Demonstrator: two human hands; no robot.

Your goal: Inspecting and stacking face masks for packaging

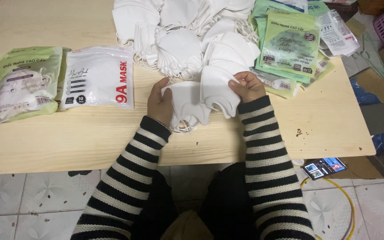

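Note:
My left hand (159, 104) grips a small stack of white folded face masks (185, 104) held just over the pale wooden table (67, 138). Beside it, my right hand (248, 86) pinches another white mask (216, 89) by its upper edge, overlapping the stack. Both sleeves are black-and-white striped. Just behind my hands lies a big loose pile of white masks (183, 31) with ear loops.
A white filled mask pouch (98, 78) and a green one (21, 82) lie at the table's left. Several empty green pouches (290, 42) are stacked at the right. A phone (324, 167) with a yellow cable lies on the tiled floor, near cardboard boxes.

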